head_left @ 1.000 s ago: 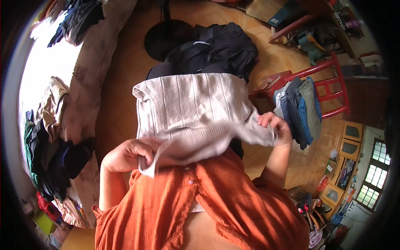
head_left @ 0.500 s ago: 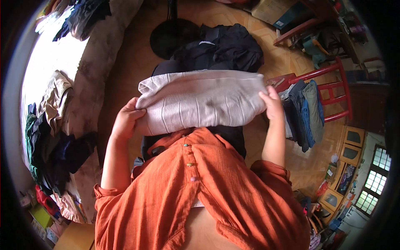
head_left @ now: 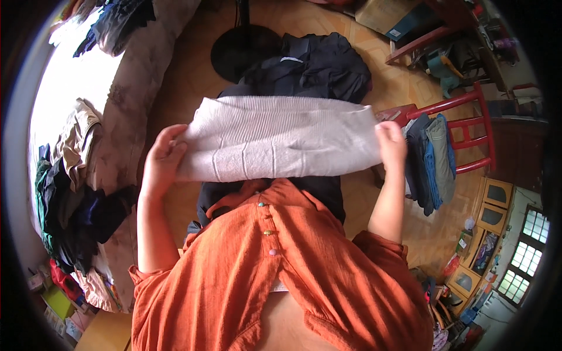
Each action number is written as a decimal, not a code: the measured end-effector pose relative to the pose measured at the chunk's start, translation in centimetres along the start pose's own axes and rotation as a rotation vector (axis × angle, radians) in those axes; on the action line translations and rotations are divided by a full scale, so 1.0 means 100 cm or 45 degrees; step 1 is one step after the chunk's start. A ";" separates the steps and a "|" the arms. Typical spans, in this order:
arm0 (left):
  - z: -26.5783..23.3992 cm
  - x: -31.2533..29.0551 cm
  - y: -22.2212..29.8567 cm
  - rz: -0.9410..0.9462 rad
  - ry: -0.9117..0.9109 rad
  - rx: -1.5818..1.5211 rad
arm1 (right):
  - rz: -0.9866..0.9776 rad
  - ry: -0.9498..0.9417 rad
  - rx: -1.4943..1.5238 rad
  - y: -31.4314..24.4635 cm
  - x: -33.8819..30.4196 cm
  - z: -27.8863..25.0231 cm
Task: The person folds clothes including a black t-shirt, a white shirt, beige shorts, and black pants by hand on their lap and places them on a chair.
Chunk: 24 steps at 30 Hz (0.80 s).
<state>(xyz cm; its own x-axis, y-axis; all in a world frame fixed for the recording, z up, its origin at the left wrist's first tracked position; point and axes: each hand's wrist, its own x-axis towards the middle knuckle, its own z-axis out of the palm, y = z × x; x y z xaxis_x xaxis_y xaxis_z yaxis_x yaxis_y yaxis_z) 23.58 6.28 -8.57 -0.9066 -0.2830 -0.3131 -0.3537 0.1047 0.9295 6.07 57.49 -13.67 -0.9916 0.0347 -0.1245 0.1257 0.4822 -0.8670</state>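
Observation:
A pale grey, ribbed knit garment (head_left: 275,140) is stretched sideways in front of me, folded into a wide band. My left hand (head_left: 164,159) pinches its left end, with the fingers partly behind the cloth. At the opposite end, my right hand (head_left: 391,143) grips the edge between thumb and fingers. The garment hangs over my dark-clad lap, and raised creases run across its lower half. Just beyond it, a heap of black clothing (head_left: 328,67) lies in front of me.
To the right, a red chair (head_left: 483,126) bears a stack of folded trousers (head_left: 430,164). Along the left runs a bed (head_left: 120,123) with loose clothes (head_left: 76,140) on it. A round black stand base (head_left: 243,50) rests on the wooden floor, and a cardboard box (head_left: 386,17) sits far right.
My hands have moved farther apart, the left one outward and slightly up, the right one a little right. The knit garment is drawn wider, and its curled upper left corner has flattened.

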 end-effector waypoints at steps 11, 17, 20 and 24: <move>0.124 -0.015 0.039 0.970 -0.482 0.949 | -1.046 -0.269 -0.387 -0.111 -0.089 0.103; 0.123 0.002 0.006 1.015 -0.348 1.236 | -1.029 -0.293 -0.939 -0.077 -0.090 0.111; 0.113 -0.001 0.006 0.928 -0.178 1.209 | -0.814 -0.206 -0.625 -0.037 -0.054 0.087; 0.105 0.007 -0.006 0.872 -0.058 1.211 | -0.591 -0.344 -0.356 -0.009 -0.034 0.084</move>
<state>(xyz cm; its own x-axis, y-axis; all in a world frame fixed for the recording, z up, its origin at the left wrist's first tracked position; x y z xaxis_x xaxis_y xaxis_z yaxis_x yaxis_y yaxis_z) 20.71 16.01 -11.36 -0.9750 0.1413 0.1716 0.1993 0.8978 0.3927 9.57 49.55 -16.48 -0.8936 -0.4405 0.0864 -0.3674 0.6069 -0.7048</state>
